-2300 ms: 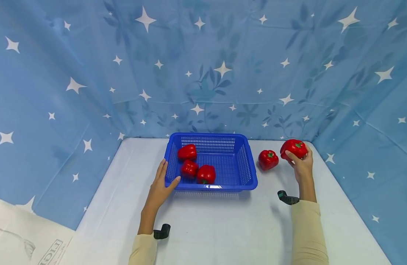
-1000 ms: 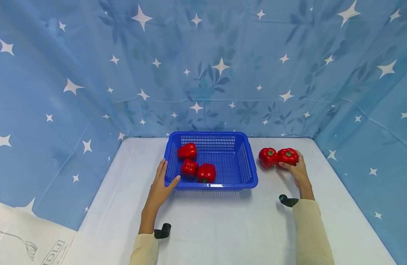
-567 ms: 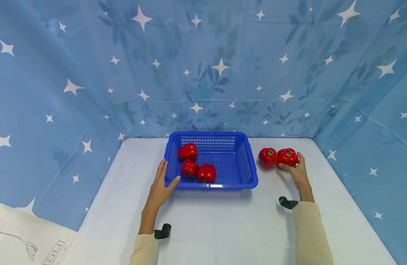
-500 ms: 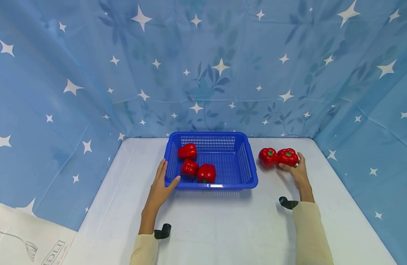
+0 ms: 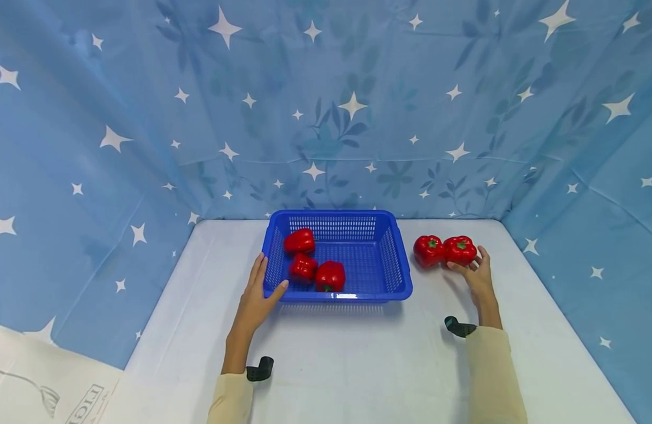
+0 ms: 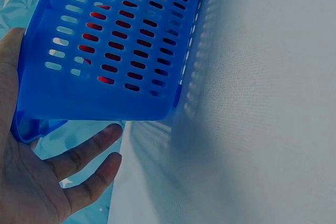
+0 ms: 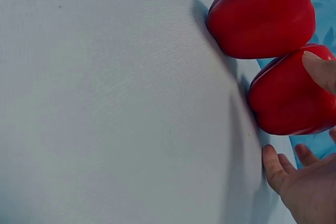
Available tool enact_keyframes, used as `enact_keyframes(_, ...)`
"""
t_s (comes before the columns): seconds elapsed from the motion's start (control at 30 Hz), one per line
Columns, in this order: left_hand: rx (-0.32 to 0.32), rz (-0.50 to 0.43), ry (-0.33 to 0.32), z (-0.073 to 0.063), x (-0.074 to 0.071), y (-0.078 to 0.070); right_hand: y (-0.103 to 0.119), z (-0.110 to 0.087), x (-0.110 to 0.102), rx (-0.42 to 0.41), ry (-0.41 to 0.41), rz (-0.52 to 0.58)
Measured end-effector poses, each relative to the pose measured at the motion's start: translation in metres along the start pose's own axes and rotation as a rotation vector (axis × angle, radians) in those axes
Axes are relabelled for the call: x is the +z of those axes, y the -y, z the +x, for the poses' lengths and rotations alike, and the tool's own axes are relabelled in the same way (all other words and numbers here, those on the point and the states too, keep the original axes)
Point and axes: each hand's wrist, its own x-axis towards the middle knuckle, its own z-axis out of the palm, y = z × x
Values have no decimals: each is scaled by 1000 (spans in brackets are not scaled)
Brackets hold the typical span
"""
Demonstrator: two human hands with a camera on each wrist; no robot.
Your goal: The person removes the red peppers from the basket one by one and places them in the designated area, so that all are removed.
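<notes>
My left hand (image 5: pixel 257 300) rests at the front left corner of a blue plastic basket (image 5: pixel 376 296), fingers along its left side and thumb at the front rim. In the left wrist view two fingers (image 6: pixel 86 153) extend clear of the basket wall. Inside lie three red bell peppers: one at the back (image 5: pixel 300 241), one in the middle (image 5: pixel 303 268), one in front (image 5: pixel 330 277). Right of the basket, two more stand side by side, a left pepper (image 5: pixel 429 251) and a right pepper (image 5: pixel 459 251). My right hand (image 5: pixel 479 277) is spread around the right pepper, its thumb near the front.
A white cloth (image 5: pixel 336 365) covers the table. Blue curtains (image 5: pixel 326 118) with white stars hang behind and at both sides. Patterned beige fabric (image 5: pixel 50 377) lies at the lower left. Each wrist carries a small black camera.
The right hand has lowered the bell pepper it held and set it down beside the other one. Its fingers have then loosened and drawn slightly away. The left hand stays put.
</notes>
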Motion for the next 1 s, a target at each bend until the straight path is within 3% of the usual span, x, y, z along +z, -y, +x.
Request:
enact_keyframes(0.17, -5, 4, -2, 0, 0, -1, -1, -6, -1, 28, -43, 13)
enact_keyframes(0.3, -6, 0, 3, 0, 1, -1, 2, -14, -3, 56, -140, 24)
enact_keyframes(0.4, -8, -4, 4, 0, 0, -1, 8, -21, -4, 31, -232, 23)
enact_keyframes(0.53, -12, 0, 1, 0, -1, -1, 21, -29, -5, -53, -319, 7)
enact_keyframes(0.7, -27, -4, 9, 1, -1, -1, 44, -40, -3, -171, -354, 48)
enact_keyframes(0.87, -38, -2, 25, 1, -1, -3, 69, -49, 5, -341, -340, -18)
enact_keyframes(1.0, -35, 4, 20, -1, -1, -3, 87, -52, 22, -473, -263, -66)
